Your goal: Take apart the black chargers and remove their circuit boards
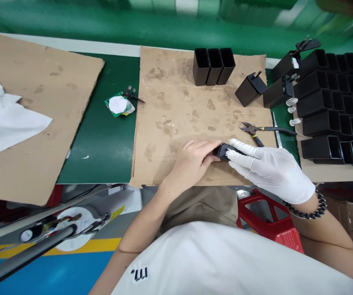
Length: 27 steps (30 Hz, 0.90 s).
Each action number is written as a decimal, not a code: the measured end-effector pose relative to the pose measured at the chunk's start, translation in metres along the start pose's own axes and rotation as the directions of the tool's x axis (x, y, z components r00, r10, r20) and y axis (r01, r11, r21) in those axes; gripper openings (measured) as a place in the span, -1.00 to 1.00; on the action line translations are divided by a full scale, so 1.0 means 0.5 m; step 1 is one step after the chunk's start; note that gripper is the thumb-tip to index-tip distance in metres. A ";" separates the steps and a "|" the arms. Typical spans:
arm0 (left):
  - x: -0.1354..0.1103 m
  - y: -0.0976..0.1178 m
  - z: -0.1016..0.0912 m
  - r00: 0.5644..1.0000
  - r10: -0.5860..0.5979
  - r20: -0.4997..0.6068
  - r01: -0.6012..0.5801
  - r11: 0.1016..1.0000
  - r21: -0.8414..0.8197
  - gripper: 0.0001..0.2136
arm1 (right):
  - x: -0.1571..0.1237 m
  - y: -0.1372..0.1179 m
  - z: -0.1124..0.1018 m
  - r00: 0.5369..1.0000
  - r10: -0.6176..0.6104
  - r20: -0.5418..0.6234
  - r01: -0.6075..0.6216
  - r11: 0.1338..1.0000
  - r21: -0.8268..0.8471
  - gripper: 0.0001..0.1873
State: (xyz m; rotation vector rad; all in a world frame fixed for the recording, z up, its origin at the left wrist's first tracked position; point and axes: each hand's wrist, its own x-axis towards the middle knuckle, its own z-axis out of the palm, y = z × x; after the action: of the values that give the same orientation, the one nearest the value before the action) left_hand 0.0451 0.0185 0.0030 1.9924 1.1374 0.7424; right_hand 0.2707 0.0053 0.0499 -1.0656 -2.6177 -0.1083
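While our left hand (191,157) and our gloved right hand (268,166) both grip the small black case (222,150) from its two ends, we press it flat on the brown cardboard (170,110) near the table's front edge. We should push evenly. The cutters (256,130) lie just behind, and black shells (333,106) crowd the right, so open room is left.

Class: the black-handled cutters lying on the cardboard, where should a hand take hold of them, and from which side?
Grip the cutters by the long dark handles, coming from the right: the handles trail right toward the black housings, while the pointed tips face left. The gloved right hand lies nearest.
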 end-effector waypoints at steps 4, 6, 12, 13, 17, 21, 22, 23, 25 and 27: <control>0.002 -0.006 0.005 1.000 0.019 -0.006 -0.019 0.999 0.031 -0.68 | 0.007 -0.007 0.002 0.998 0.061 -0.006 -0.060 0.997 0.056 -0.72; 0.003 -0.007 0.006 1.000 0.023 -0.009 -0.023 0.999 0.039 -0.67 | 0.011 -0.018 0.002 0.991 0.135 0.020 -0.136 0.989 0.061 -0.73; 0.000 -0.005 0.007 0.999 0.026 -0.021 -0.026 1.000 0.003 -0.68 | 0.019 -0.058 0.017 0.951 0.300 -0.078 -0.295 0.953 0.065 -0.82; -0.001 -0.005 0.007 1.000 0.019 -0.023 -0.019 1.000 -0.001 -0.67 | 0.020 -0.062 0.021 0.945 0.314 -0.091 -0.309 0.949 0.070 -0.84; -0.004 -0.005 0.009 0.999 -0.007 -0.035 0.007 1.000 -0.018 -0.68 | 0.021 -0.067 0.037 0.929 0.356 -0.103 -0.338 0.928 0.160 -0.85; -0.003 -0.004 0.011 0.999 -0.026 -0.038 0.023 0.997 -0.074 -0.68 | 0.015 -0.048 0.049 0.948 0.294 -0.120 -0.253 0.929 0.271 -0.86; -0.002 -0.004 0.011 0.999 -0.032 -0.042 0.027 0.995 -0.100 -0.68 | 0.014 -0.041 0.050 0.958 0.261 -0.117 -0.222 0.937 0.269 -0.85; -0.002 -0.005 0.010 0.998 -0.040 -0.046 0.033 0.990 -0.135 -0.68 | 0.014 -0.036 0.051 0.966 0.239 -0.104 -0.205 0.943 0.262 -0.85; -0.005 -0.008 0.005 0.995 -0.067 -0.071 0.050 0.975 -0.216 -0.68 | 0.014 -0.030 0.053 0.967 0.252 -0.045 -0.234 0.941 0.246 -0.82; -0.013 -0.013 -0.003 0.987 -0.105 -0.125 0.067 0.958 -0.280 -0.67 | 0.017 -0.031 0.057 0.948 0.317 0.026 -0.313 0.919 0.240 -0.78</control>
State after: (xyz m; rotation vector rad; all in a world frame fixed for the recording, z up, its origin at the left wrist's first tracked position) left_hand 0.0377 0.0154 -0.0023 1.6708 1.1255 0.9508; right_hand 0.2470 0.0050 0.0262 -1.3690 -2.3328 0.2677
